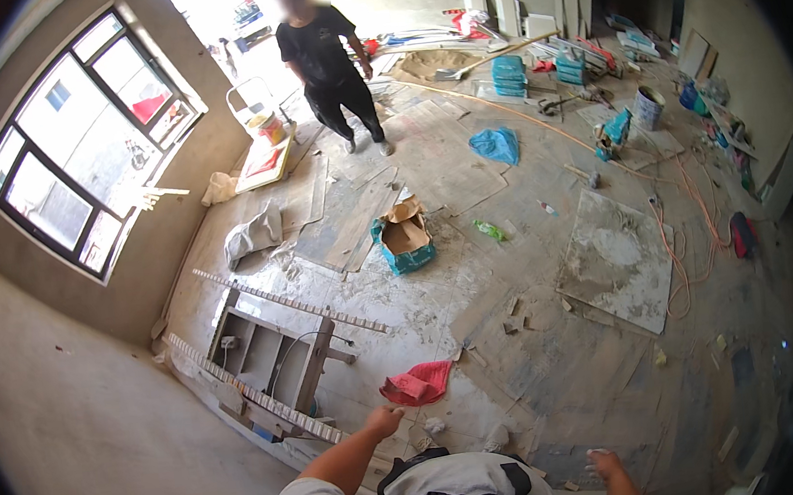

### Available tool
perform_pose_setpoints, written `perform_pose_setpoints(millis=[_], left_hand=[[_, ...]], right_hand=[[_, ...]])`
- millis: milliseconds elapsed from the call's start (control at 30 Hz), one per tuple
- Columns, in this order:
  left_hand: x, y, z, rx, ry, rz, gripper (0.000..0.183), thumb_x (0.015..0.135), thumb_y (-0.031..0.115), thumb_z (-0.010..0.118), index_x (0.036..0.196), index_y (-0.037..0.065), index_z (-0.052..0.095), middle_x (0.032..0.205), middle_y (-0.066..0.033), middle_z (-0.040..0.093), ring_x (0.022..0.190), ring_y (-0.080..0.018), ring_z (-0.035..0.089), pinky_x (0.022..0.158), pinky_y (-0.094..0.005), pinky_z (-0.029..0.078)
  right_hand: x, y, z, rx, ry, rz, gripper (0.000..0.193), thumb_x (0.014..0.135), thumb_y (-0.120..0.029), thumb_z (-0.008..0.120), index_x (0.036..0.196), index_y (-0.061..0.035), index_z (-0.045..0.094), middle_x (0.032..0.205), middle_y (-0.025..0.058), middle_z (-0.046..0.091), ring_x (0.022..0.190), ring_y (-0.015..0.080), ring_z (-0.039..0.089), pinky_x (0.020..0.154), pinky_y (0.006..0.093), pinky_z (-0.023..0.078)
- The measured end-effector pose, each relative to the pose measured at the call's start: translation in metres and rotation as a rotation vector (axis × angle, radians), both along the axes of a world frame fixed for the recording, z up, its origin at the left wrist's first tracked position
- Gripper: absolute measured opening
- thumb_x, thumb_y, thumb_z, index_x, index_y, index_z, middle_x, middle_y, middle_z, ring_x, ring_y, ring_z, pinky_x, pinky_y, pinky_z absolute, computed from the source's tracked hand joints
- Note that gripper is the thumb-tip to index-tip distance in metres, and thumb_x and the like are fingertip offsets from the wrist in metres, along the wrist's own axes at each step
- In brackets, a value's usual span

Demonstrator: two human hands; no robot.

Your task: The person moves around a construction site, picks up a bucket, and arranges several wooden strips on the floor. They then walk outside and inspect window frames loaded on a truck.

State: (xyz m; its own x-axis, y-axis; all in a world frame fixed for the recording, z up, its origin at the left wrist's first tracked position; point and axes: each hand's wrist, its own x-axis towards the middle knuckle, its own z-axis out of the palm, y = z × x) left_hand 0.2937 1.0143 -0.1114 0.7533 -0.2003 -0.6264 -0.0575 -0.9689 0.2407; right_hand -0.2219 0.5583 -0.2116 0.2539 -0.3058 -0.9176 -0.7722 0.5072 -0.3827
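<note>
My left hand (385, 421) is closed, its fingers curled in. A red cloth (417, 385) shows just beyond it; whether the two touch, I cannot tell. What the left fingers hold, if anything, is hidden. Lower right, my right hand (604, 463) hangs open beside my body, its fingers apart and nothing in it. Left of the cloth stands a low metal and wood frame (277, 343), with a long toothed strip (292, 300) along its far side and another (248, 388) along its near side.
An opened blue bag (407, 258) stands mid-floor, near a green bottle (489, 230) and blue plastic (495, 146). A dusty board (615, 260) lies to the right, beside an orange cable (691, 229). A person (326, 59) in dark clothes stands farther back. Sand (427, 64) lies behind.
</note>
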Motion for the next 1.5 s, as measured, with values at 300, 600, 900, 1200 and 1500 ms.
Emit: perform_pose_setpoints(millis=[300,600,900,1200,1500], left_hand=[[-0.120,0.081,-0.013,-0.092,-0.017,0.662,0.052,0.089,0.049,0.075,0.101,-0.002,0.078,0.100,-0.0248,0.076,0.096,-0.0385,0.074,0.085,-0.0463,0.058],[-0.234,0.086,-0.126,-0.221,0.040,1.017,0.043,0.095,0.036,0.063,0.093,-0.005,0.075,0.084,-0.0228,0.076,0.075,-0.0359,0.075,0.074,-0.0463,0.058],[-0.252,0.017,-0.062,-0.406,-0.006,1.460,0.024,0.100,0.030,0.068,0.096,0.006,0.064,0.081,-0.0075,0.066,0.060,-0.0210,0.064,0.054,-0.0352,0.052],[-0.282,0.103,0.031,-1.094,-0.011,1.939,0.091,0.099,0.068,0.061,0.156,-0.001,0.043,0.150,-0.0240,0.055,0.141,-0.0354,0.052,0.114,-0.0518,0.045],[-0.221,0.111,0.195,-1.051,-1.184,1.914,0.045,0.105,0.052,0.061,0.110,0.008,0.067,0.100,-0.0073,0.073,0.093,-0.0202,0.072,0.085,-0.0363,0.057]], right_hand=[[0.108,-0.163,-0.009,-0.147,0.135,0.115,0.059,0.099,-0.035,0.069,0.146,-0.0021,0.053,0.114,0.0165,0.070,0.086,0.0322,0.072,0.070,0.0452,0.056],[0.284,-0.291,0.037,-0.239,-0.071,0.153,0.052,0.099,-0.043,0.065,0.136,-0.0076,0.057,0.117,0.0151,0.066,0.098,0.0327,0.067,0.085,0.0515,0.054],[0.448,-0.215,0.087,-0.095,-0.238,0.750,0.033,0.097,-0.030,0.071,0.118,-0.0050,0.067,0.096,0.0071,0.070,0.075,0.0196,0.070,0.058,0.0325,0.053],[0.625,-0.156,0.134,-0.150,-0.396,1.173,0.044,0.097,-0.029,0.071,0.125,0.0041,0.067,0.106,0.0114,0.074,0.081,0.0205,0.073,0.064,0.0298,0.055],[0.696,-0.076,0.155,-0.187,-0.498,1.517,0.042,0.097,-0.029,0.068,0.121,0.0064,0.071,0.100,0.0116,0.075,0.082,0.0187,0.072,0.068,0.0328,0.054]])
